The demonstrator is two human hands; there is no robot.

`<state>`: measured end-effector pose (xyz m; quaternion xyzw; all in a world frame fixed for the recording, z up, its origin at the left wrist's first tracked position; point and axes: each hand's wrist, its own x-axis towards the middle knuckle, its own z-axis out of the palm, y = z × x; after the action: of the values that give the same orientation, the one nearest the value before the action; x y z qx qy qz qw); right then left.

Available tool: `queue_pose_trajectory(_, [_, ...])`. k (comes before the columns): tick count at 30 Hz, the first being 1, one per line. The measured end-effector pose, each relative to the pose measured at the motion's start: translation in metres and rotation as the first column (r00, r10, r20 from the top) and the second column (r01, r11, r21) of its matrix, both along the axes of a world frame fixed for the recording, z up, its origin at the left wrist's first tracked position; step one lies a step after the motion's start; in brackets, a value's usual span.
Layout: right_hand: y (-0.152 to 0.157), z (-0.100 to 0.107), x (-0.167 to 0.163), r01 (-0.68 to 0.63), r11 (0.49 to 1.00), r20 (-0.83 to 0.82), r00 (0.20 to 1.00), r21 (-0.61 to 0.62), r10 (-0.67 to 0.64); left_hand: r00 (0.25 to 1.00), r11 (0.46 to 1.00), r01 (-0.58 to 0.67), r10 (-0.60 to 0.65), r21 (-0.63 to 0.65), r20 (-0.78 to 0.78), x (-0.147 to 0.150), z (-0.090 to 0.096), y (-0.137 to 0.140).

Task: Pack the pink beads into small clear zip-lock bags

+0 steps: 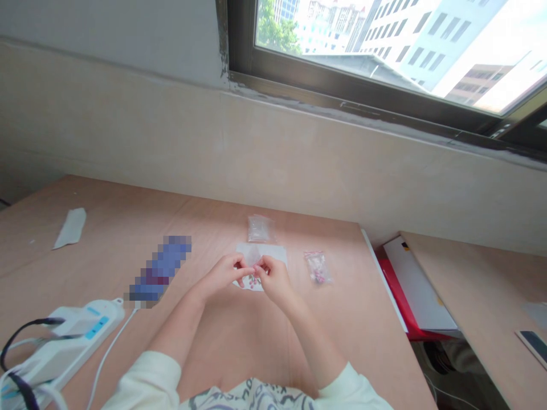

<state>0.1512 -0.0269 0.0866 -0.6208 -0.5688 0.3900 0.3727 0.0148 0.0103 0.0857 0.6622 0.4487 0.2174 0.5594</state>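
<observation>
My left hand [228, 272] and my right hand [273, 277] are close together over a white sheet of paper [280, 252]. Between them, the fingertips of both hands pinch a small clear plastic bag [253, 254], which stands up above the fingers. A bit of pink shows at the pinch, too small to name. Several tiny pink and dark pieces [255, 283] lie on the paper under my hands. To the right rests a clear zip bag with pink pieces [318, 269] inside. Behind the paper lies a packet of clear plastic [259, 228].
On the left are a blurred-out phone [160, 270] with a white cable, a power strip [81, 341] with plugs, and a white paper scrap [72, 228]. A gap with a red and white folder [410, 285] separates this wooden table [342, 336] from another on the right.
</observation>
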Motion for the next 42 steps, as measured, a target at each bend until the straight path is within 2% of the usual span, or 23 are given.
queue_pose_trajectory(3, [0.001, 0.004, 0.001, 0.08, 0.997, 0.081, 0.994, 0.01, -0.08, 0.998, 0.997, -0.063, 0.064, 0.044, -0.015, -0.005, 0.002, 0.004])
queue_pose_trajectory(6, [0.003, 0.005, -0.001, 0.168, 0.985, 0.167, 0.971, 0.043, -0.172, 0.99, 0.983, -0.121, 0.131, 0.14, -0.06, -0.006, 0.0, 0.007])
queue_pose_trajectory(10, [0.004, 0.004, -0.006, 0.097, 0.993, 0.131, 0.986, 0.065, -0.105, 0.998, 0.937, -0.026, 0.045, 0.349, -0.046, -0.001, -0.006, 0.009])
queue_pose_trajectory(12, [0.003, 0.003, -0.007, 0.076, 0.996, 0.077, 0.994, 0.05, -0.08, 0.999, 0.911, 0.024, -0.008, 0.412, -0.04, 0.0, -0.005, 0.009])
queue_pose_trajectory(15, [0.004, 0.004, -0.004, 0.117, 0.993, -0.028, 0.993, -0.022, -0.118, 0.995, 0.922, 0.097, -0.084, 0.375, -0.051, -0.003, 0.002, 0.008])
queue_pose_trajectory(19, [0.009, 0.006, 0.001, 0.142, 0.977, -0.239, 0.955, -0.158, -0.177, 0.965, 0.946, 0.262, -0.251, 0.193, -0.079, -0.01, 0.011, 0.001])
queue_pose_trajectory(22, [0.013, 0.005, 0.003, 0.063, 0.97, -0.362, 0.92, -0.235, -0.147, 0.969, 0.952, 0.236, -0.217, 0.194, -0.115, -0.011, 0.012, -0.002])
queue_pose_trajectory(24, [0.013, -0.001, 0.006, 0.03, 0.971, -0.407, 0.905, -0.235, -0.127, 0.977, 0.954, 0.185, -0.154, 0.236, -0.144, -0.011, 0.011, -0.001])
queue_pose_trajectory(26, [0.011, -0.015, 0.011, 0.106, 0.975, -0.339, 0.926, -0.197, -0.169, 0.978, 0.947, 0.16, -0.114, 0.277, -0.175, -0.011, 0.009, 0.003])
queue_pose_trajectory(28, [0.007, -0.034, 0.016, 0.223, 0.969, -0.136, 0.962, -0.108, -0.237, 0.974, 0.938, 0.15, -0.087, 0.313, -0.208, -0.013, 0.004, 0.007])
queue_pose_trajectory(30, [0.003, -0.052, 0.021, 0.241, 0.97, 0.093, 0.967, -0.026, -0.238, 0.969, 0.928, 0.145, -0.063, 0.342, -0.241, -0.015, -0.003, 0.01])
queue_pose_trajectory(32, [0.0, -0.065, 0.023, 0.216, 0.976, 0.234, 0.949, 0.011, -0.213, 0.961, 0.923, 0.141, -0.041, 0.359, -0.273, -0.016, -0.009, 0.012])
queue_pose_trajectory(36, [0.002, -0.072, 0.021, 0.167, 0.986, 0.341, 0.926, 0.016, -0.162, 0.952, 0.924, 0.131, -0.016, 0.359, -0.305, -0.016, -0.014, 0.011])
queue_pose_trajectory(42, [0.008, -0.071, 0.022, 0.112, 0.994, 0.357, 0.928, 0.013, -0.109, 0.944, 0.935, 0.122, -0.005, 0.334, -0.331, -0.016, -0.011, 0.008])
